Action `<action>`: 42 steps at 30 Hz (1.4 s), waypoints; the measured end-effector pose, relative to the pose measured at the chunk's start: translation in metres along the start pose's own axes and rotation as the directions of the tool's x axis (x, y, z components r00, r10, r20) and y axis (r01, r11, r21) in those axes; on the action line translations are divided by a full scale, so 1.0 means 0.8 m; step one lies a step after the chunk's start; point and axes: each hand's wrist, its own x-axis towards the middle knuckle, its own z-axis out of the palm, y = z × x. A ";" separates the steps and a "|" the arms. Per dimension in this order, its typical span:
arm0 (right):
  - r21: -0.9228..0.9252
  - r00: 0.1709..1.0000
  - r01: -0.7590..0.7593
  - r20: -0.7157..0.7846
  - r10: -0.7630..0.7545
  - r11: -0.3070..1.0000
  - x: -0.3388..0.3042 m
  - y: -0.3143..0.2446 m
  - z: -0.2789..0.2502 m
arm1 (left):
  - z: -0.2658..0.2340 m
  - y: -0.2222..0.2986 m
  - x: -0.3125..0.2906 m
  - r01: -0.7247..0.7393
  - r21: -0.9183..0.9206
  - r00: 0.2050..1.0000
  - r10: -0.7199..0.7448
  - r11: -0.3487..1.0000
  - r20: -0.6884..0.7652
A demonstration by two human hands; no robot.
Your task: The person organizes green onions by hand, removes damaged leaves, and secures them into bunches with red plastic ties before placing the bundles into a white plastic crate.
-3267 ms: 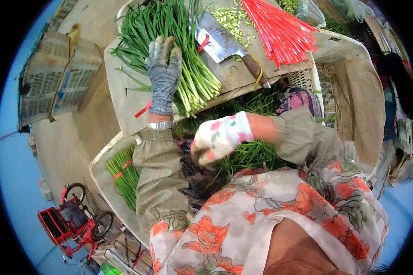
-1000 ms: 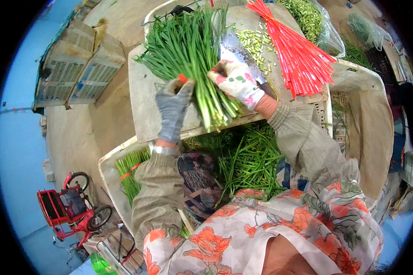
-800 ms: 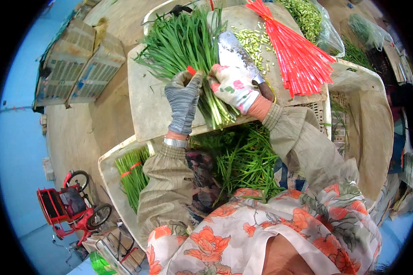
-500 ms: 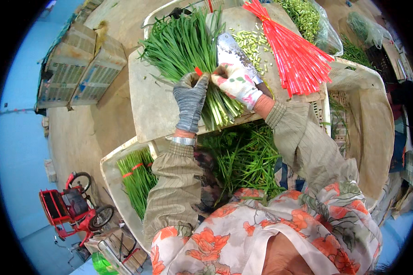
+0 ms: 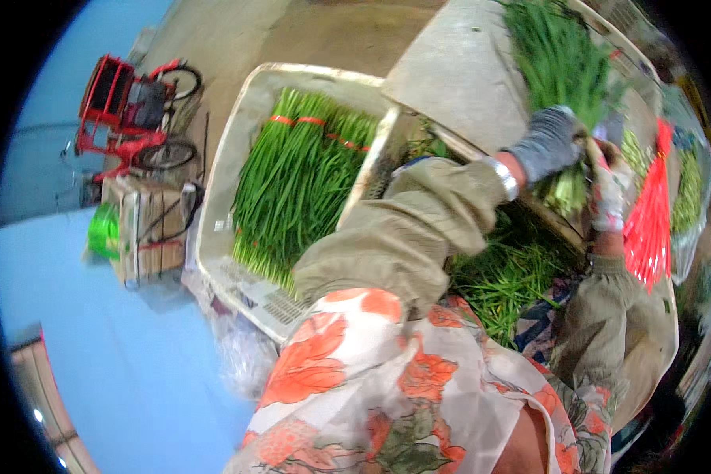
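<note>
A bundle of long green garlic chives [image 5: 557, 59] lies on the pale board [image 5: 462, 67] at the upper right, its pale cut ends toward me. My left hand [image 5: 547, 142], in a grey striped glove, is closed on the bundle near those ends. Close against it, my right hand [image 5: 612, 189] in a white flowered glove has its fingertips pinched together at the bundle's side. What they pinch is blurred. To the right of that hand hangs a fan of red tie strips [image 5: 652, 213].
At the left, a white plastic crate [image 5: 217, 197] holds chive bundles [image 5: 292, 174] bound with red ties. Loose green leaves [image 5: 513, 292] lie below the board. A bag of cut stalks [image 5: 687, 189] stands far right. A red tricycle [image 5: 146, 118] is parked at the upper left.
The view has swung left, so the board and both hands appear farther right and the crate of tied bundles shows more fully. Both hands remain together at the bundle.
</note>
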 end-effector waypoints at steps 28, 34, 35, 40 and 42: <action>0.051 0.986 0.026 0.163 -0.034 0.998 0.011 -0.031 0.001 | -0.041 -0.019 -0.002 -0.044 -0.206 0.998 0.032 0.978 -0.062; 0.287 0.958 -0.189 0.263 0.113 0.939 0.012 -0.025 -0.018 | -0.021 -0.010 0.001 -0.021 -0.125 1.000 0.022 0.992 0.007; 0.314 0.957 -0.223 0.252 0.146 0.923 0.013 -0.022 -0.015 | -0.019 -0.013 0.002 -0.010 -0.105 1.000 0.012 0.994 0.013; 0.449 0.964 -0.260 0.070 0.256 0.855 0.002 -0.019 0.008 | -0.025 0.008 -0.005 -0.202 0.041 0.971 0.206 0.979 -0.119; 0.615 0.930 -0.337 0.100 0.354 0.713 0.002 -0.017 0.010 | -0.026 0.017 -0.009 -0.257 0.100 0.945 0.272 0.961 -0.180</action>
